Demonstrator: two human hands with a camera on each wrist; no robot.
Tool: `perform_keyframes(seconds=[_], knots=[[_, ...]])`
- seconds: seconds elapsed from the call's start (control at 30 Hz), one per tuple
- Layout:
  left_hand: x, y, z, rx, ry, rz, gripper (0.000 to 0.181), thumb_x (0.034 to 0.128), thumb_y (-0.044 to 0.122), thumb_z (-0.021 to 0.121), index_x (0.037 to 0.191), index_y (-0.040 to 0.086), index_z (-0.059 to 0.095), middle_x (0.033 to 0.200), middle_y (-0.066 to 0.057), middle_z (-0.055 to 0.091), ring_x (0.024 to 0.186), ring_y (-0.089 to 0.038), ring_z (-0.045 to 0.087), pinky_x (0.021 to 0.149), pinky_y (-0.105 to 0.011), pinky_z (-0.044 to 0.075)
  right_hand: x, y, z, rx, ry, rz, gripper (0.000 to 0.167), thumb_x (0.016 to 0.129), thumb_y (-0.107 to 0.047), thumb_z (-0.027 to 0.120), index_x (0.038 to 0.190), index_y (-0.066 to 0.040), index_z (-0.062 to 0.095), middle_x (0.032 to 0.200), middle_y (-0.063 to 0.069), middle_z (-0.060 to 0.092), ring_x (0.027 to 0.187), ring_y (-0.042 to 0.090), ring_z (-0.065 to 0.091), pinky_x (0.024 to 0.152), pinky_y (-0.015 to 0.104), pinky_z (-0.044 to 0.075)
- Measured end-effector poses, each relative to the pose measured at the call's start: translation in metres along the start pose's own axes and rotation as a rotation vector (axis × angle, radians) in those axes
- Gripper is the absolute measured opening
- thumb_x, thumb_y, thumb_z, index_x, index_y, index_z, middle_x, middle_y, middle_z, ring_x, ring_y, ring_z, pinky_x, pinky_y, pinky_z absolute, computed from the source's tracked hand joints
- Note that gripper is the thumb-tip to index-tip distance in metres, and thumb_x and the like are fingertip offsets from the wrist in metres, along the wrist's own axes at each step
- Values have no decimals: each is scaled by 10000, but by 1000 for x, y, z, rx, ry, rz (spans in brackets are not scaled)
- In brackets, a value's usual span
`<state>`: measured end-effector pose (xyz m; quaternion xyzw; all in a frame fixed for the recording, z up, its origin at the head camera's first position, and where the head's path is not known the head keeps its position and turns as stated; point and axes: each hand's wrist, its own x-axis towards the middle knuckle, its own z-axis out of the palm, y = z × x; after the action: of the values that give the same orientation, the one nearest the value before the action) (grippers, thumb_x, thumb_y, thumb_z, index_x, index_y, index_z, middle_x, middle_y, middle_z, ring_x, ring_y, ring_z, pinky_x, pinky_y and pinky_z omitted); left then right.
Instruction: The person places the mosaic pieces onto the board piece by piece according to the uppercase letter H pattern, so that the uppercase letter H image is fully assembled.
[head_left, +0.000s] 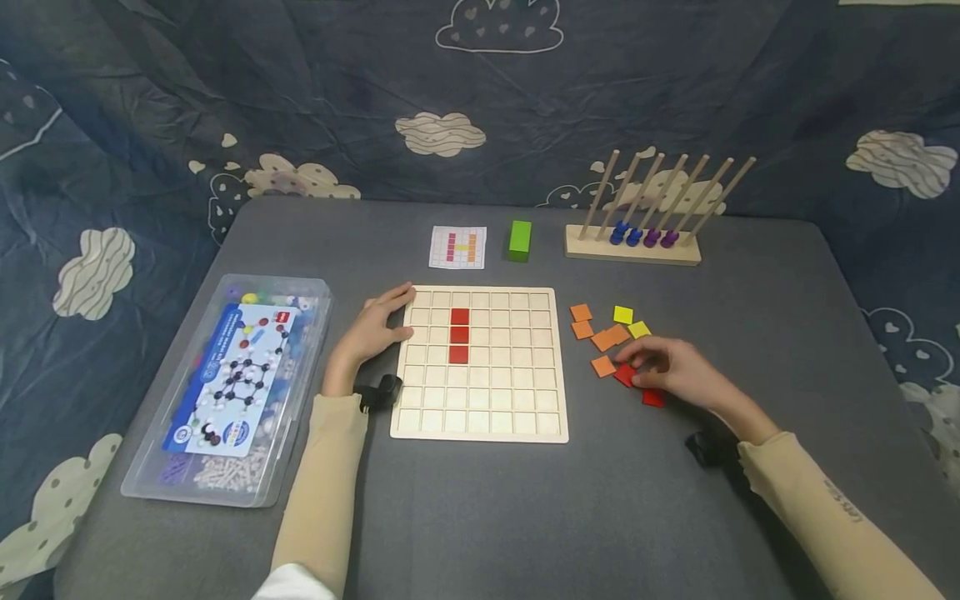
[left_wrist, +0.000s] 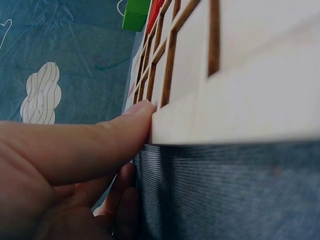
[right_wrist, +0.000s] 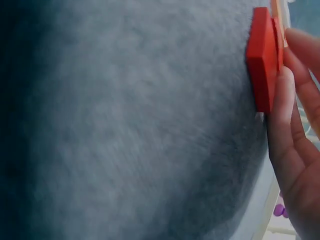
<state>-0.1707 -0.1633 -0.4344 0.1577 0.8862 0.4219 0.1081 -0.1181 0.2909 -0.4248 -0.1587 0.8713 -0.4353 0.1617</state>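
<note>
We are pinching a flat red square tile (head_left: 624, 375) with our right hand (head_left: 677, 372) — our relaxed left hand (head_left: 369, 328) is touching a pale wooden grid board (head_left: 480, 400).

Pale gridded board (head_left: 512, 399) touched by left hand (head_left: 369, 331), three inset red tiles (head_left: 459, 335), right hand (head_left: 678, 372) pinching another red tile (head_left: 624, 377)

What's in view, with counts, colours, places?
Square wooden grid board: 1, pale, centre
Square tiles: 5, red, three on board, two right
Square tiles: 5, orange, board's right
Square tiles: 2, yellow, board's right
Rectangular block: 1, green, beyond board
Printed card: 1, white, beyond board
Wooden peg rack: 1, pale, far right
Beads: several, blue, purple, on rack
Plastic case: 1, clear, left
Table: 1, grey, underneath
Patterned cloth: 1, dark, behind
Wrist cameras: 2, black, wrists
Sleeves: 2, beige, forearms
Left hand: 1, board's edge
Right hand: 1, at red tile
</note>
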Motion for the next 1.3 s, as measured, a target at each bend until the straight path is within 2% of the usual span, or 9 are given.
perform_keyframes(seconds=[0.2, 0.37, 0.6, 0.83, 1.1, 1.3], knots=[[1, 0, 1, 16, -1, -14, 629, 907, 24, 623, 1452, -65, 322, 1551, -163, 228, 1329, -391, 228, 1033, -539, 235, 1, -3, 2, -83, 21, 19, 270, 780, 78, 710, 1026, -29, 686, 932, 80, 619, 841, 227, 522, 643, 264, 453], [1, 1, 0, 17, 1, -14, 631, 903, 27, 628, 1449, -68, 327, 1551, -159, 231, 1332, -389, 229, 1035, -537, 236, 3, -1, 0, -105, 31, 26, 219, 776, 82, 705, 962, -34, 691, 903, 69, 615, 829, 211, 526, 671, 257, 452], [0, 1, 0, 10, 3, -17, 635, 897, 19, 631, 1450, -61, 329, 1552, -155, 232, 1337, -386, 224, 1036, -536, 235, 4, 0, -6, -2, -22, 73, 153, 826, 52, 673, 974, 16, 688, 829, 91, 610, 721, 167, 540, 612, 268, 464], [1, -1, 1, 12, 7, -11, 628, 901, 23, 629, 1446, -72, 330, 1547, -167, 237, 1334, -393, 225, 1036, -543, 231, 6, -11, -7, 90, -62, 88, 165, 857, -26, 687, 1013, 26, 681, 891, 108, 641, 758, 150, 575, 676, 271, 499], [0, 1, 1, 8, 9, -26, 625, 898, 9, 626, 1448, -60, 338, 1551, -150, 239, 1339, -383, 223, 1040, -540, 231, 25, -32, 10, 130, -72, 37, 158, 865, -18, 679, 1014, 36, 683, 969, 114, 653, 840, 144, 618, 716, 266, 507], [1, -1, 1, 15, 10, -20, 617, 900, 14, 623, 1444, -66, 343, 1546, -157, 248, 1341, -389, 223, 1039, -545, 229, 44, -53, 31, 167, -109, 18, 146, 866, -16, 675, 1006, 23, 684, 939, 107, 658, 787, 168, 609, 685, 296, 507]])
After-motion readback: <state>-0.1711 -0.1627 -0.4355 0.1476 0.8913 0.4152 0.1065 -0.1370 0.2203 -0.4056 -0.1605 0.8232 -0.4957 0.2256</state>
